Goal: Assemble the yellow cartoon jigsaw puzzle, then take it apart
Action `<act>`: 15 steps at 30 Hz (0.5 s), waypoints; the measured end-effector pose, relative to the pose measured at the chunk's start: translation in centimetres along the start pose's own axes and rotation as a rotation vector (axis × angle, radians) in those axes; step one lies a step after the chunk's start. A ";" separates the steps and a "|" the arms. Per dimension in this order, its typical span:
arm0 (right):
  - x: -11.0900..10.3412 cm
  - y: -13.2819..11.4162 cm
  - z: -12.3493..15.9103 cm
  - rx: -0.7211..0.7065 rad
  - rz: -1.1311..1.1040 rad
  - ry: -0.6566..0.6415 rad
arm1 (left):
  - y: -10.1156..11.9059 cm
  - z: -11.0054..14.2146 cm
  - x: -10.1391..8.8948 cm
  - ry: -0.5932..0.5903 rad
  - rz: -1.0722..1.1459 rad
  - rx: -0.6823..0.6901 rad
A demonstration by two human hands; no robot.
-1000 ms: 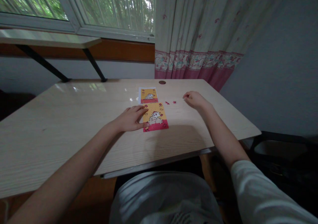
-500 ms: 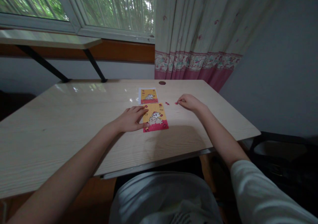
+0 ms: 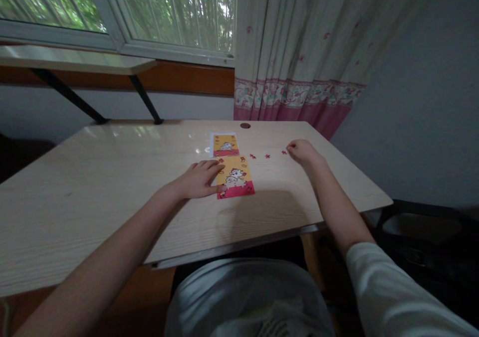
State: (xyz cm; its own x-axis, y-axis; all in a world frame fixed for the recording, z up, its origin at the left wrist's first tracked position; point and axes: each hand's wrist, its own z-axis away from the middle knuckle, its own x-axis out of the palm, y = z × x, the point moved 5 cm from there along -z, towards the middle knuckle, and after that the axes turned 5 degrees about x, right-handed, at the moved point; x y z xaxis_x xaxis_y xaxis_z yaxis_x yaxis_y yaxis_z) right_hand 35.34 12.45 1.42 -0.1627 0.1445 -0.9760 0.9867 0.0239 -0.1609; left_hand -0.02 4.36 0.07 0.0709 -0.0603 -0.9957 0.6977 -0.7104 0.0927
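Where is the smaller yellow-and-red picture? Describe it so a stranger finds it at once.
On the pale desk, the left hand rests on the larger picture. Just beyond that, on the window side, lies the smaller picture. Both are yellow above red, but only this one shows a white margin along its top and left.

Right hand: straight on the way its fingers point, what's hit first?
Likely the rightmost small red piece, immediately left of the right hand. Whether they already touch is too small to tell, and the hand's height above the table is unclear.
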 end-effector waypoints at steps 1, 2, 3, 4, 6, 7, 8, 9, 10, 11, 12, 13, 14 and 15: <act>0.1 -0.2 0.0 -0.015 0.012 -0.026 | 0.0 0.0 0.0 0.000 -0.003 0.001; 0.2 -0.4 0.0 -0.026 0.018 -0.046 | 0.0 0.0 0.0 0.000 -0.005 0.002; 0.3 -0.6 0.0 -0.033 0.018 -0.059 | 0.0 0.0 0.0 0.001 -0.006 0.003; 0.2 -0.7 0.1 -0.037 0.012 -0.068 | 0.1 0.0 0.0 0.002 -0.006 0.003; 0.2 -1.0 0.2 -0.042 -0.011 -0.082 | 0.0 0.0 0.0 0.006 -0.005 0.001; 0.1 -1.1 0.3 -0.046 -0.024 -0.090 | 0.0 0.0 0.0 0.007 -0.004 0.000; 0.2 -1.1 0.3 -0.050 -0.037 -0.103 | 0.0 0.0 0.0 0.009 -0.003 0.000; 0.2 -1.2 0.4 -0.055 -0.045 -0.116 | 0.0 0.0 0.0 0.010 -0.002 0.001; 0.3 -1.2 0.4 -0.056 -0.047 -0.127 | 0.0 0.1 0.0 0.010 -0.001 0.002; 0.3 -1.2 0.4 -0.054 -0.044 -0.138 | 0.0 0.1 0.0 0.009 -0.002 0.002; 0.4 -1.2 0.4 -0.050 -0.042 -0.150 | 0.0 0.1 0.0 0.008 -0.003 0.002; 0.5 -1.1 0.4 -0.047 -0.043 -0.163 | 0.0 0.1 0.0 0.005 -0.005 0.001; 0.6 -1.1 0.4 -0.047 -0.046 -0.178 | 0.0 0.1 0.0 0.003 -0.006 0.000; 0.7 -1.1 0.4 -0.050 -0.053 -0.194 | 0.1 0.1 0.0 0.001 -0.008 -0.002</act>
State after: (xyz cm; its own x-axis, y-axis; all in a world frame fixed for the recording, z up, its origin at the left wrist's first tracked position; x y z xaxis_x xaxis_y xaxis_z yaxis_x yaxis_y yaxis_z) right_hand 34.16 12.11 0.82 -0.2063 -0.0516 -0.9771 0.9748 0.0762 -0.2099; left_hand -0.03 4.28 0.13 0.0661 -0.0541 -0.9963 0.6993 -0.7098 0.0849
